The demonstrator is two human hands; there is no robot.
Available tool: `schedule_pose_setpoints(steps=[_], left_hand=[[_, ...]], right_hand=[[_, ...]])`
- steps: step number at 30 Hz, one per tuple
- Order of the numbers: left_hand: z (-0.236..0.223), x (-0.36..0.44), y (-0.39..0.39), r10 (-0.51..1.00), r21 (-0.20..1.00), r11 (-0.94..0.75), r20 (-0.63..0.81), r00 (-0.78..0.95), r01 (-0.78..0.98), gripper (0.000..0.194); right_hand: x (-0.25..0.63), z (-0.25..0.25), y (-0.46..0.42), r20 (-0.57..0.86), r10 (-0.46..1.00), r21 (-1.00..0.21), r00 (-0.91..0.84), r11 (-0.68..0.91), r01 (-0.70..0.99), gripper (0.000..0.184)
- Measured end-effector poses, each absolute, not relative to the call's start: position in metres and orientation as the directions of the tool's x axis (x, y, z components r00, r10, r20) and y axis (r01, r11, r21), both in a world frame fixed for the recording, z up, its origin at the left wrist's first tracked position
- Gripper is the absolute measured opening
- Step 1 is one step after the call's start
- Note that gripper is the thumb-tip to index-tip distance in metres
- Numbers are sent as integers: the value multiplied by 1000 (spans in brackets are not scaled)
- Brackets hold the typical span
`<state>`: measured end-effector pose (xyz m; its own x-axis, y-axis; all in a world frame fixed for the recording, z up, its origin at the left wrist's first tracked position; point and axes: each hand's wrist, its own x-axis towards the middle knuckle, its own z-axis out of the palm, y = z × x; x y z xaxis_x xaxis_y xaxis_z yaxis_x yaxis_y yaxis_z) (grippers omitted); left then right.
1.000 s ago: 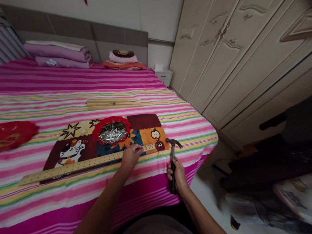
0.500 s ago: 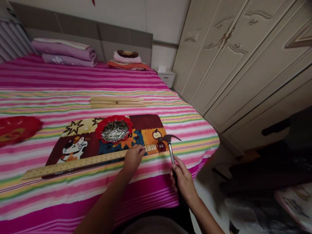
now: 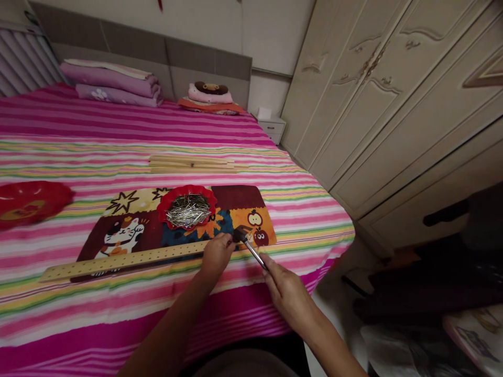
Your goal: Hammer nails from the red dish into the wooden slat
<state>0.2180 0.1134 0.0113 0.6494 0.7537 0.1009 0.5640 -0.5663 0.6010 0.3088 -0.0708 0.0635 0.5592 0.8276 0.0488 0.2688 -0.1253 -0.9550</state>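
Observation:
My right hand (image 3: 288, 288) is wrapped round the handle of a claw hammer (image 3: 255, 253). The hammer head is low over the wooden strip, right beside the fingertips of my left hand (image 3: 216, 255). Those fingers are pinched together on the strip; whatever is between them is too small to make out. The long strip (image 3: 129, 259) has rows of dark dots or holes along it and lies across a patterned mat (image 3: 236, 196). Small nails stick out near its right end, now partly hidden by the hammer. Behind my left hand, a red scalloped bowl (image 3: 162, 213) holds many loose nails (image 3: 188, 212).
More wooden strips (image 3: 192, 164) lie stacked beyond the mat on the striped bedspread (image 3: 118, 303). A red dish (image 3: 35, 201) is at far left. Folded bedding (image 3: 113, 86) sits by the headboard. A wardrobe (image 3: 373, 115) stands on the right, past the bed's edge.
The hammer has swung left and down, from right of the strip's end to beside my left fingertips. My right hand has moved slightly left with it. My left hand keeps its pinch.

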Motion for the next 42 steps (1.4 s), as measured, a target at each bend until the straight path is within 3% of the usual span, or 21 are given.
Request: schedule_pose_setpoints(steps=[6,8,12,15,18,22,25,30,33,38,42], left_hand=[[10,218,113,758,616,-556,99,645,558,14],[10,217,112,761,632,-548,104,641,548,14],[9,218,112,768,647,-535,103,633,543,13],[8,218,110,772,662,-527,111,626,532,14],[7,215,109,765,688,-531,137,629,496,14],[16,202,126,789,674,-540,197,581,505,15],[32,190,152,868,586,-490,256,426,646,19],[54,188,190,918,330,-396,139,371,857,25],[59,195,199,919,254,-389,51,390,885,26],[59,199,205,927,253,-366,16,374,896,22],[57,191,213,923,361,-371,46,381,855,19]], right_hand=[[309,60,-75,58,767,-960,639,-132,246,36],[311,53,-75,0,686,-981,728,-142,134,38],[318,33,-67,-249,528,-966,812,-74,-248,52],[325,12,-59,-359,501,-897,788,49,-440,53],[328,-10,-53,-394,531,-839,750,126,-529,44],[328,-26,-51,-404,537,-821,741,143,-552,38],[327,-27,-51,-411,540,-815,734,143,-561,36],[328,-27,-50,-409,535,-820,739,141,-555,39],[329,-29,-49,-413,535,-817,737,141,-560,40],[329,-31,-50,-410,535,-811,739,157,-564,41],[329,-31,-50,-407,527,-814,746,161,-558,45]])
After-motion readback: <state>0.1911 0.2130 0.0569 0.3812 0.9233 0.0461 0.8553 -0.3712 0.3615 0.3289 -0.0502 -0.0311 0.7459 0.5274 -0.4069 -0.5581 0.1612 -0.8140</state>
